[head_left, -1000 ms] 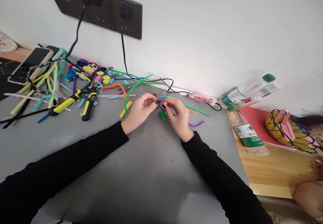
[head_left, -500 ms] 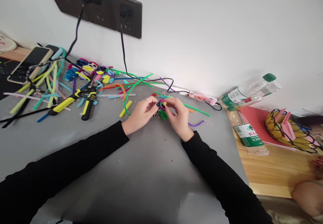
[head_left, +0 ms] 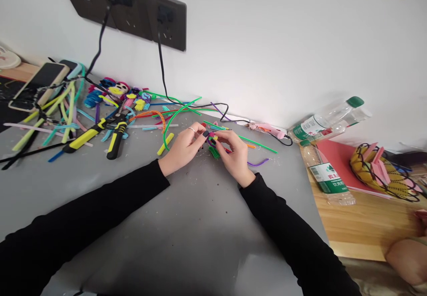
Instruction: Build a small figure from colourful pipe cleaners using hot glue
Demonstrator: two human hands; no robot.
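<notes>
Fuzzy pipe-cleaner bits in magenta, purple and yellow make up the small bundle [head_left: 212,139], pinched between both hands over the grey mat [head_left: 200,225], toward its far edge. The left hand [head_left: 182,147] has thumb and forefinger closed on the bundle's left side. The right hand [head_left: 233,156] curls its fingers around the right side, gripping it too. A green piece [head_left: 214,152] sits just under the bundle; whether it is attached I cannot tell. Yellow-handled pliers [head_left: 96,134] lie well to the left among loose coloured stems, and a water bottle [head_left: 322,174] lies off the mat on the right.
</notes>
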